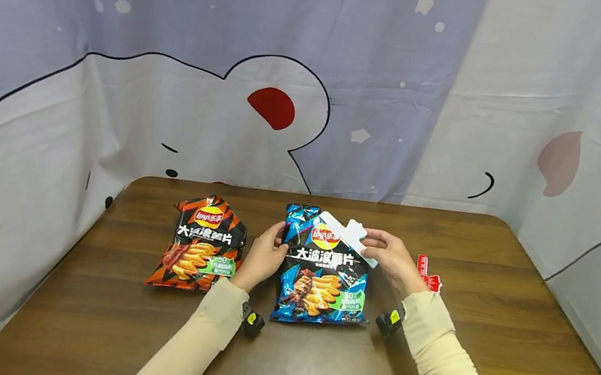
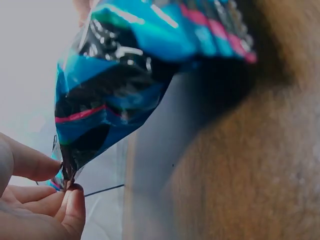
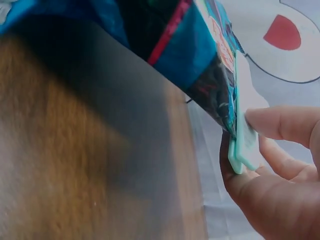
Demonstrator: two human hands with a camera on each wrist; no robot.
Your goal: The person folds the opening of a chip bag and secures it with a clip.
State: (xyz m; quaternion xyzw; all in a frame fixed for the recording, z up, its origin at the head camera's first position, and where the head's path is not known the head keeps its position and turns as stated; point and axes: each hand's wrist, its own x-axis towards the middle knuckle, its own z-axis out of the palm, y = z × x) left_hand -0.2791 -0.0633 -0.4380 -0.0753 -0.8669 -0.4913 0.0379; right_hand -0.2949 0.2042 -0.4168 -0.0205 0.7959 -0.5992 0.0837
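A blue and black bag of potato chips (image 1: 320, 289) is at the middle of the table, its front facing up. My left hand (image 1: 265, 254) pinches its upper left edge; in the left wrist view, the thumb and fingers squeeze a corner of the bag (image 2: 110, 95). Slanting over the upper right corner is a white and mint bag clip (image 1: 349, 233). My right hand (image 1: 392, 258) holds that clip between thumb and fingers. In the right wrist view, the clip (image 3: 245, 120) has two bars, with the bag's edge running in between them at the upper part.
To the left lies an orange and black bag of potato chips (image 1: 202, 250), its upper corners slanted. A red clip-like piece (image 1: 429, 277) lies on the wooden table (image 1: 497, 323), beyond my right wrist. A patterned curtain (image 1: 171, 108) hangs behind the table's back edge.
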